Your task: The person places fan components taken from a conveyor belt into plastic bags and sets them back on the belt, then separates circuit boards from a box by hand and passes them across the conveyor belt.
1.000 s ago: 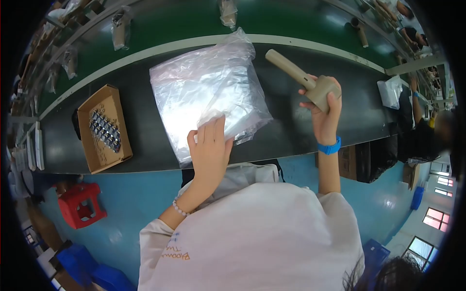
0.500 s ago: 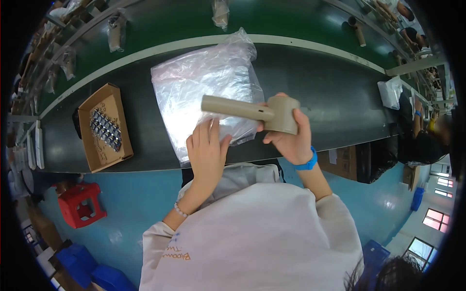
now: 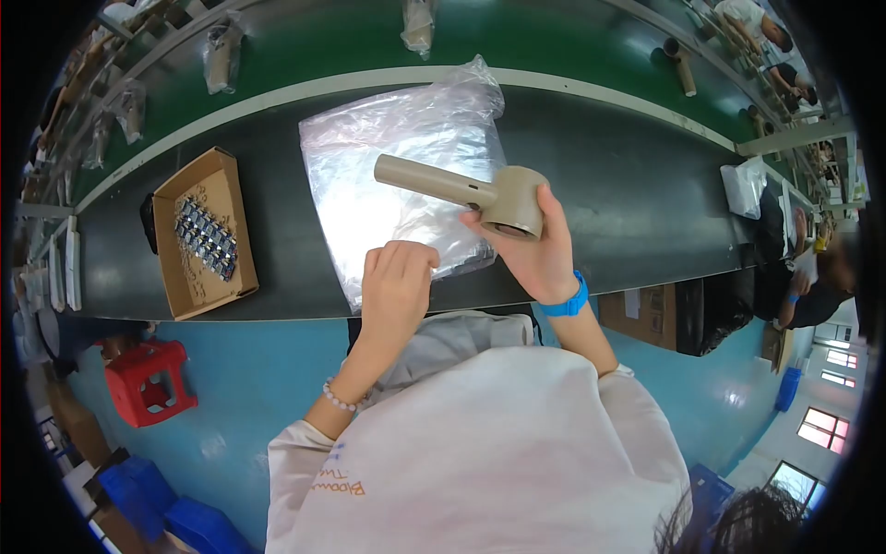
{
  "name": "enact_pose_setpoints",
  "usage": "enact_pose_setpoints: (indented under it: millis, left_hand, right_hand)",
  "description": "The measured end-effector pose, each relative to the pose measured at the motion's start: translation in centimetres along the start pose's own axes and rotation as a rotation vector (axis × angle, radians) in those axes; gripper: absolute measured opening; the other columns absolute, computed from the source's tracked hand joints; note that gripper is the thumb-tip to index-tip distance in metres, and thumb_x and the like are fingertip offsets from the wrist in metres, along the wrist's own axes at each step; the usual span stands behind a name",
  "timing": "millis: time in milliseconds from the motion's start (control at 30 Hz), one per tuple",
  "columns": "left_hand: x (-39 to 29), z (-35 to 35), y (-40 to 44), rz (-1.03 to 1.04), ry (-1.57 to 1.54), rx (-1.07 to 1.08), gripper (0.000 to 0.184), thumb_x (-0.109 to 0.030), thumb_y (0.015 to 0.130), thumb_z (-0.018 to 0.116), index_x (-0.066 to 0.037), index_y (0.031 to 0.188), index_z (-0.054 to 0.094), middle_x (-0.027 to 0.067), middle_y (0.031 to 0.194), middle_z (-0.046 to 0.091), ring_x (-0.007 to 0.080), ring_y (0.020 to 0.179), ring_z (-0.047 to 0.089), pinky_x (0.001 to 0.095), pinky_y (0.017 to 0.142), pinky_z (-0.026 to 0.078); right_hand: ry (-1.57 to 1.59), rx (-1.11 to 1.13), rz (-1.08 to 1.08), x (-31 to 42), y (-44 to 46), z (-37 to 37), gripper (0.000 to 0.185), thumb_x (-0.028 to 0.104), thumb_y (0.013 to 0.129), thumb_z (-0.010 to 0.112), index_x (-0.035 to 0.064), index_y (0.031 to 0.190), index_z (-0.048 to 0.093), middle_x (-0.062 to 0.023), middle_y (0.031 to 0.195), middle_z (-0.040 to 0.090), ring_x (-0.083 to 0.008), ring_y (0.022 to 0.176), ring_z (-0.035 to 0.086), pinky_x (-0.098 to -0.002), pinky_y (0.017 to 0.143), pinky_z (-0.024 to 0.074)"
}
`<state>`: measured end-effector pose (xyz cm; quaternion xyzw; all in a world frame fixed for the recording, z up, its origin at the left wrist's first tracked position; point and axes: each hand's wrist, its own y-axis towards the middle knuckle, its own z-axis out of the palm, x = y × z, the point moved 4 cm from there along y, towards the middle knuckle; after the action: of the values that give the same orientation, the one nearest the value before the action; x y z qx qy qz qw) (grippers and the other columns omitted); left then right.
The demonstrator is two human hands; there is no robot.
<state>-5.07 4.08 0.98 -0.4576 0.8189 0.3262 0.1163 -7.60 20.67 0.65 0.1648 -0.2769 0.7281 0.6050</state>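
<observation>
The person's right hand [image 3: 535, 263] is raised over the near side of the black bench [image 3: 637, 185], thumb and fingers wrapped round the barrel of a tan hair-dryer housing [image 3: 505, 196], its open round end tipped down toward the person and its handle pointing left, out above the clear plastic bags [image 3: 397, 217]. A blue wristband [image 3: 565, 297] circles that wrist. The left hand [image 3: 397, 282], with a beaded bracelet [image 3: 338, 397] at its wrist, is by the bags' near edge, back of the hand up and fingers curled in; from here I can't tell whether they pinch any of the film. Over to the left sits an open cardboard box [image 3: 217, 303], set at a slant, with rows of shiny metallic parts [image 3: 205, 238] together in it and small tan pieces scattered round them. Beyond the bench, on the green conveyor [image 3: 314, 46], I can see a clear bag [image 3: 418, 26] with a tan piece inside, and a second bag [image 3: 221, 60], likewise filled, farther left
</observation>
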Motion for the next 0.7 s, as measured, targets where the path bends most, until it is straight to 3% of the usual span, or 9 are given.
enact_pose_setpoints:
  millis: [100, 167, 200, 333, 433, 500, 600, 700]
  left_hand:
    - [-0.6, 0.8, 0.4, 0.138, -0.029, 0.075, 0.020, 0.000, 0.070, 0.061, -0.005, 0.089, 0.058, 0.0029, 0.073, 0.050, 0.0194, 0.072, 0.052, 0.0324, 0.067, 0.037]
    - [-0.8, 0.6, 0.2, 0.093, -0.025, 0.119, 0.019, -0.001, 0.070, 0.062, -0.006, 0.088, 0.059, 0.0027, 0.073, 0.049, 0.0189, 0.072, 0.051, 0.0320, 0.067, 0.036]
    - [-0.7, 0.6, -0.1, 0.047, -0.022, 0.164, 0.018, -0.002, 0.070, 0.063, -0.007, 0.088, 0.060, 0.0024, 0.074, 0.049, 0.0185, 0.072, 0.051, 0.0316, 0.067, 0.036]
    - [-0.4, -0.1, -1.4, 0.039, -0.137, 0.171, 0.018, -0.006, 0.070, 0.065, -0.009, 0.087, 0.062, 0.0023, 0.075, 0.049, 0.0176, 0.072, 0.051, 0.0314, 0.066, 0.035]
    - [-0.7, -0.7, -1.6, -0.011, -0.139, 0.237, 0.017, -0.009, 0.069, 0.067, -0.011, 0.085, 0.063, 0.0020, 0.080, 0.053, 0.0169, 0.079, 0.054, 0.0314, 0.070, 0.038]
    - [-1.3, -1.2, -1.6, 0.157, -0.082, 0.152, 0.019, -0.008, 0.069, 0.066, -0.011, 0.088, 0.063, 0.0025, 0.090, 0.058, 0.0168, 0.090, 0.056, 0.0317, 0.077, 0.040]
    - [-1.3, -1.0, -2.1, 0.207, 0.065, 0.189, 0.022, -0.007, 0.071, 0.064, -0.010, 0.093, 0.064, 0.0033, 0.098, 0.060, 0.0169, 0.101, 0.055, 0.0314, 0.082, 0.041]
    - [-0.7, -0.9, -2.3, 0.154, 0.046, 0.181, 0.026, -0.003, 0.068, 0.067, -0.008, 0.094, 0.063, 0.0021, 0.093, 0.062, 0.0191, 0.097, 0.059, 0.0308, 0.077, 0.044]
  right_hand:
    - [-0.095, 0.047, 0.020, -0.1, 0.0, 0.1, 0.042, 0.040, 0.094, 0.039, 0.0055, 0.118, 0.042, -0.0190, 0.117, 0.051, -0.0318, 0.108, 0.051, -0.0454, 0.097, 0.0388]
    - [-0.359, 0.123, -0.015, -0.3, -0.2, 0.7, 0.038, 0.034, 0.094, 0.041, 0.0072, 0.121, 0.037, -0.0200, 0.117, 0.050, -0.0314, 0.109, 0.051, -0.0457, 0.094, 0.0422]
    - [-0.384, 0.103, -0.016, -0.6, -0.2, 0.7, 0.035, 0.028, 0.094, 0.043, 0.0084, 0.122, 0.034, -0.0204, 0.117, 0.050, -0.0321, 0.108, 0.053, -0.0444, 0.090, 0.0454]
    - [-0.351, 0.075, -0.049, -0.9, 0.1, 0.5, 0.034, 0.027, 0.094, 0.044, 0.0078, 0.120, 0.035, -0.0201, 0.116, 0.051, -0.0320, 0.107, 0.053, -0.0448, 0.090, 0.0456]
    - [-0.350, 0.102, -0.044, -0.6, 0.4, 0.6, 0.033, 0.026, 0.094, 0.043, 0.0075, 0.120, 0.035, -0.0200, 0.116, 0.050, -0.0312, 0.109, 0.052, -0.0466, 0.090, 0.0462]
    - [-0.385, 0.128, -0.014, -0.9, 0.6, 0.7, 0.033, 0.026, 0.094, 0.043, 0.0070, 0.119, 0.036, -0.0201, 0.115, 0.051, -0.0311, 0.109, 0.052, -0.0473, 0.089, 0.0467]
    - [-0.423, 0.084, -0.076, -0.9, 1.1, 0.6, 0.033, 0.025, 0.093, 0.044, 0.0071, 0.119, 0.035, -0.0210, 0.114, 0.051, -0.0327, 0.104, 0.055, -0.0457, 0.088, 0.0472]
    - [-0.390, 0.122, -0.099, -0.9, 2.2, 0.1, 0.032, 0.024, 0.093, 0.045, 0.0073, 0.119, 0.035, -0.0219, 0.113, 0.052, -0.0332, 0.103, 0.056, -0.0450, 0.088, 0.0474]
